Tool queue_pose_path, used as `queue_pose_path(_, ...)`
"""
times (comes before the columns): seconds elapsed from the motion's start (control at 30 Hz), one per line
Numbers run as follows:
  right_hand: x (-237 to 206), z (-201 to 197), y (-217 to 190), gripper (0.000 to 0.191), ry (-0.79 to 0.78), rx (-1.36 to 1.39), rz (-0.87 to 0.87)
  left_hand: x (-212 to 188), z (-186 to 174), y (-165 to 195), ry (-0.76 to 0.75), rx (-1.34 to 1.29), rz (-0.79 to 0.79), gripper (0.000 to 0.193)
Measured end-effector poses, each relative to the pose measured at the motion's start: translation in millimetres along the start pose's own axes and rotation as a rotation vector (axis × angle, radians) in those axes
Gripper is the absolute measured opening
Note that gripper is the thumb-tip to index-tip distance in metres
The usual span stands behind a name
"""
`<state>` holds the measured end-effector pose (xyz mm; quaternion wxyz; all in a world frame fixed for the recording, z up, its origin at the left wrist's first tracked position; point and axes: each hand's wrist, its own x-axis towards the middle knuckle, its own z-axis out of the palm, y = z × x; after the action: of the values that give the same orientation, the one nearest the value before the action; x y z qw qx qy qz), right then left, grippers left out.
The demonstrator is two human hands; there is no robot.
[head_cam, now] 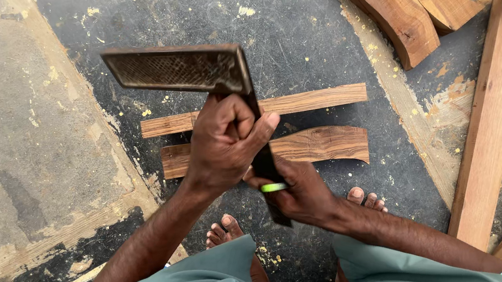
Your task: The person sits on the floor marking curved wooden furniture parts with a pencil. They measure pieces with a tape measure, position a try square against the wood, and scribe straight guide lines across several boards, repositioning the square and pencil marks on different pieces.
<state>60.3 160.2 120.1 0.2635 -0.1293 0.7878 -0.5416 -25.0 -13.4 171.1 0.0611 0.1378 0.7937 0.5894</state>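
head view, looking straight down on a squatting person. left hand (224, 141) is wrapped in a closed fist around the corner of a try square (201, 75), fingers curled over the joint where the broad rusty textured arm meets the thin dark blade; thumb points right across the blade. the broad arm sticks out up and to the left of the fist, tilted; the blade runs down from the corner toward the person's lap, lifted off the floor. right hand (302, 196) sits lower, just below the left hand, fingers pressed together around the lower part of the blade, and also pinching a small bright green pencil (273, 187) that shows as a short stub lying crosswise at the blade. the two hands touch or nearly touch; cannot tell which. under the hands on the dark floor (288, 36) lie two wood pieces, side by side and slightly apart: a straight wooden strip (317, 98) farther away and a curved wooden piece (324, 143) nearer. bare feet (228, 228) show just below the curved piece. upper right: two thick curved wooden blocks (389, 1) lying close together, and long pale planks (492, 111) slanting down the right edge. yellowish sawdust specks scattered on floor.
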Motion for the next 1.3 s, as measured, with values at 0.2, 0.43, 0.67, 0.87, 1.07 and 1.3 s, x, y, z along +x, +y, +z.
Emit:
queue_pose_path(0.2,-14.7,-11.3,66.3,0.039,0.086,0.564,0.191,19.0,-15.4,-41.4,-0.19,0.762,0.0,0.051)
queue_pose_path(0.43,-29.9,21.7,114.0,0.044,0.121,0.734,0.275,43.5,4.8,-142.0,-0.553,0.872,0.29,0.11)
queue_pose_path(0.67,-68.9,7.5,100.9,0.031,0.028,-0.041,0.517,23.6,21.0,-160.0,-0.621,0.824,0.295,0.086)
queue_pose_path(0.87,-76.8,-45.0,76.0,0.034,0.671,0.191,0.111,14.1,24.2,-143.3,-0.651,0.732,0.253,0.088)
queue_pose_path(1.07,-30.5,-57.1,41.3,0.018,0.617,-0.316,0.048,11.6,23.1,-130.4,-0.656,0.632,0.203,0.093)
queue_pose_path(1.3,-20.5,-64.3,31.9,0.018,0.559,-0.447,0.083,11.2,27.1,-116.6,-0.699,0.623,0.19,0.097)
